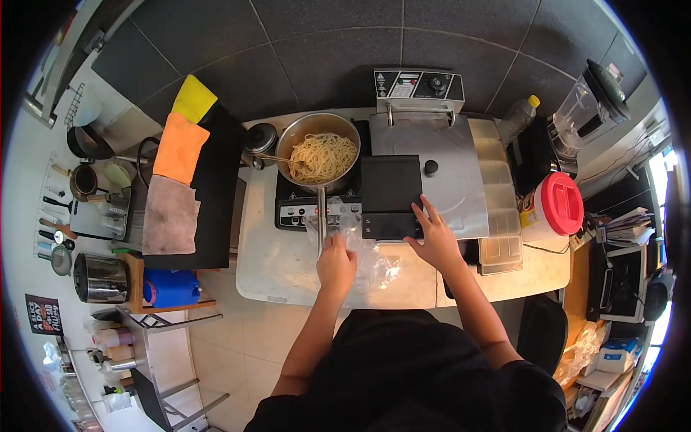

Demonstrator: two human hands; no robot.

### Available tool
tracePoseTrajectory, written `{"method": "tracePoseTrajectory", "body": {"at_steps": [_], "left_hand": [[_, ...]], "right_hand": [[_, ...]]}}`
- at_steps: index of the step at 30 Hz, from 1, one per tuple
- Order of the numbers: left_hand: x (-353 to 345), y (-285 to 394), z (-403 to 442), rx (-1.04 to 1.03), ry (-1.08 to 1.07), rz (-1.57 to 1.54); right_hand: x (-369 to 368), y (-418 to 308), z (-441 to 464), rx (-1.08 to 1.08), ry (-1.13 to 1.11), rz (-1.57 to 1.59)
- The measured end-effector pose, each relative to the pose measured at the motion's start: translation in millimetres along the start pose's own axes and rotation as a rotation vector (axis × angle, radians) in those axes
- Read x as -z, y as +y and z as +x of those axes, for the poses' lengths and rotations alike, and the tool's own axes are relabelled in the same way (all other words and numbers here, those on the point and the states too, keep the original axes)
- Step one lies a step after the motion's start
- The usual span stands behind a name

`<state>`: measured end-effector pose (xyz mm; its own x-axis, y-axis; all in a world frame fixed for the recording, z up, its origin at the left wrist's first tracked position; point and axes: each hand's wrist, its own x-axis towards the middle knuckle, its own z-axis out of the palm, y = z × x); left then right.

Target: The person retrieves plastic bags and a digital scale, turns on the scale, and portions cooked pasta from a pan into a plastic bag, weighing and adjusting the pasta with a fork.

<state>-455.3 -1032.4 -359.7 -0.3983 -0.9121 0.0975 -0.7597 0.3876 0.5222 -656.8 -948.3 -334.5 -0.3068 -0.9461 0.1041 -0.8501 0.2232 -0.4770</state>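
A pot (282, 137) of cooked noodles (322, 160) sits on a black induction cooker (288, 198), its long metal handle (322, 216) pointing toward me. Utensil tongs or a fork, hard to tell which, rest in the noodles. My left hand (336, 265) is closed beside the handle's end, gripping a crumpled clear plastic bag (374, 265) that spreads over the counter and the cooker's front. My right hand (435, 241) has its fingers spread, touching the right edge of a flat black kitchen scale (391, 187). That scale overlaps a metal-lidded fryer (446, 158).
Lidded containers (500, 194) line the fryer's right side. Beyond them stand a red-lidded tub (561, 205), a bottle (520, 119) and a blender (586, 108). A small lidded pot (260, 138) is left of the noodles. Cloths (180, 147) lie on a black surface at left.
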Motion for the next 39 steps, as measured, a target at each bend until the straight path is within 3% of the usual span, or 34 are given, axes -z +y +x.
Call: {"method": "tracePoseTrajectory", "body": {"at_steps": [1,5,7,8,10,11,13,14,16,20,23,26,30,35,37,39], "left_hand": [[9,5,0,0.13,-0.226,0.199],[32,13,-1,-0.016,-0.375,0.191],[36,15,11,-0.244,-0.257,-0.176],[30,16,17,-0.248,-0.258,-0.177],[4,13,30,-0.069,-0.147,-0.564],[-18,2,38,-0.072,-0.148,-0.565],[-52,-11,54,0.124,-0.346,-0.964],[-58,-9,54,0.112,-0.349,-0.964],[-63,-2,46,-0.027,-0.088,-0.49],[-47,14,42,0.067,-0.167,-0.719],[-42,15,44,-0.051,-0.118,-0.512],[-48,10,49,-0.172,-0.059,-0.491],[-50,9,50,-0.193,-0.09,-0.468],[-62,4,56,-0.01,-0.098,-0.8],[-61,3,55,-0.067,-0.079,-0.761],[-56,4,57,-0.134,-0.056,-0.724]], "right_hand": [[1,0,0,0.003,0.0,-0.002],[1,2,-1,-0.038,-0.014,0.11],[-1,4,-1,-0.037,0.005,0.119],[-2,6,-1,-0.043,0.012,0.173],[-5,11,-1,-0.049,0.024,0.226],[-7,13,-2,-0.066,0.043,0.299],[-7,15,-2,-0.082,0.073,0.372],[-6,15,-3,-0.089,0.067,0.436],[-2,15,-5,-0.101,0.072,0.497],[5,14,-8,-0.171,0.082,0.562],[3,17,-11,-0.198,0.074,0.55],[1,19,-10,-0.212,0.081,0.534],[1,21,-9,-0.206,0.101,0.509],[-18,32,1,-0.229,0.156,0.472],[-26,38,3,-0.257,0.146,0.451],[-31,43,4,-0.148,0.269,0.526]]}}
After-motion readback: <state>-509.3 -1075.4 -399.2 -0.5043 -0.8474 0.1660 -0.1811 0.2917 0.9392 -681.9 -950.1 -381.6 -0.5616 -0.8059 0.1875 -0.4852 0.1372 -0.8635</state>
